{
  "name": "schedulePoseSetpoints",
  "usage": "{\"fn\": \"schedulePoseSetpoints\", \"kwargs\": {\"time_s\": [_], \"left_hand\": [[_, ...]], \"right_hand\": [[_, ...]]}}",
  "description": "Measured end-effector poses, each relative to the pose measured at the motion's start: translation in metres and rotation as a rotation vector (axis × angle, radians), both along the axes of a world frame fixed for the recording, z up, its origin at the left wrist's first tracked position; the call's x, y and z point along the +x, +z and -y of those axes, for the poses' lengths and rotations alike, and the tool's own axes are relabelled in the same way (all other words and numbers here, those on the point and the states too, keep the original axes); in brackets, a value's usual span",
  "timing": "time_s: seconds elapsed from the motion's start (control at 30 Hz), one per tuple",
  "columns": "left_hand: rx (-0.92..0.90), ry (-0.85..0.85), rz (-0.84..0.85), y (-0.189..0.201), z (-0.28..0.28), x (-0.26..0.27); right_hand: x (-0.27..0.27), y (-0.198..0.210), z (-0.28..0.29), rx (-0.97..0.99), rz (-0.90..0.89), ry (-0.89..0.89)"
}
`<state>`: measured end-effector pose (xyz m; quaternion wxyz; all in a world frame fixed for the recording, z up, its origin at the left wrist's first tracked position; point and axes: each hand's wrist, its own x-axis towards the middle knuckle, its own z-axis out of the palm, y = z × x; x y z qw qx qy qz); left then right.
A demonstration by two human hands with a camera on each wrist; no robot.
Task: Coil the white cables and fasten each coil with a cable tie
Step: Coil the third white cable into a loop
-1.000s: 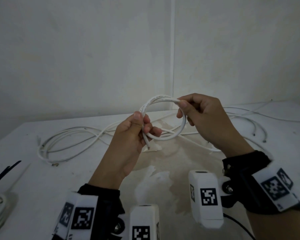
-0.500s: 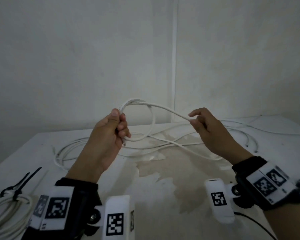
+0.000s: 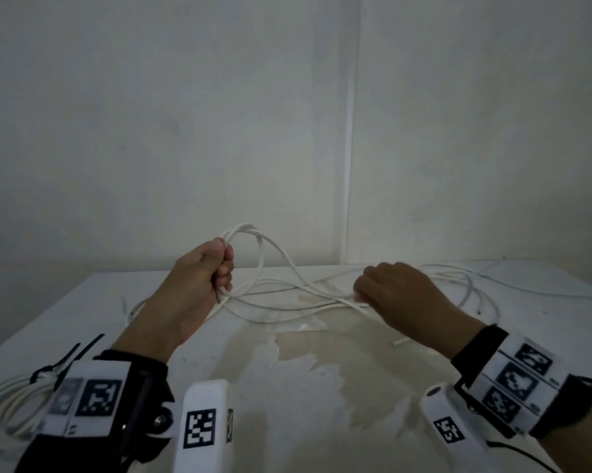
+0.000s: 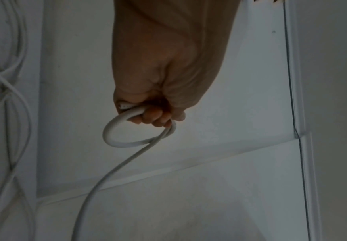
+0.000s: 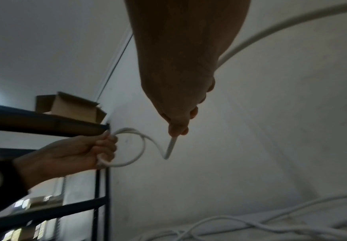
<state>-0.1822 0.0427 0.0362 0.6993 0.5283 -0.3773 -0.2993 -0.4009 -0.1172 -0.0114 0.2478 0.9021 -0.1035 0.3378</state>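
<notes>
My left hand [image 3: 216,268] is raised above the white table [image 3: 82,312] and grips a small loop of white cable [image 3: 261,254], also seen as a ring under the curled fingers [image 4: 158,120]. From that loop the white cable [image 5: 158,143] runs down to my right hand [image 3: 366,291], which pinches it low over the table, fingers closed round the strand [image 5: 178,128]. More loose white cable [image 3: 472,288] sprawls across the table's far side.
A finished white coil [image 3: 4,404] bound with a black cable tie [image 3: 72,356] lies at the table's near left edge. A stained patch [image 3: 339,363] covers the table's middle. A bare wall rises behind. A dark shelf with a cardboard box [image 5: 69,107] stands to the left.
My right hand has slid along the cable, down and to the right, toward the table. My left hand keeps holding the loop, and the two hands are farther apart.
</notes>
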Motion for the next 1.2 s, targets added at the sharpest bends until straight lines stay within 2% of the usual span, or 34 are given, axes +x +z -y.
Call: {"fn": "schedulePoseSetpoints", "kwargs": {"time_s": [0.1,0.2,0.3,0.47,0.67,0.8,0.93,1.1,1.2], "left_hand": [[0.054,-0.012,0.078,-0.007,0.003,-0.004],[0.102,-0.013,0.117,-0.017,0.007,-0.010],[0.143,-0.020,0.171,-0.023,0.012,-0.022],[0.197,-0.049,0.389,-0.025,0.016,-0.041],[0.231,-0.144,0.366,-0.023,0.018,-0.054],[0.224,-0.269,0.245,-0.021,0.016,-0.059],[0.229,-0.334,0.156,-0.017,0.016,-0.059],[0.263,-0.364,0.098,-0.018,0.014,-0.059],[0.264,-0.368,0.105,-0.015,0.015,-0.060]], "right_hand": [[0.018,-0.004,-0.016,-0.065,-0.055,0.125],[0.033,-0.003,-0.031,-0.005,-0.079,0.187],[0.047,0.003,-0.048,0.022,-0.063,0.224],[0.057,0.008,-0.055,0.134,0.019,0.256],[0.054,0.015,-0.054,0.336,0.122,0.288],[0.045,0.029,-0.049,0.557,0.247,0.324],[0.044,0.026,-0.039,0.450,0.224,0.377],[0.039,0.025,-0.033,0.519,0.166,0.253],[0.037,0.033,-0.034,0.767,0.071,0.123]]}}
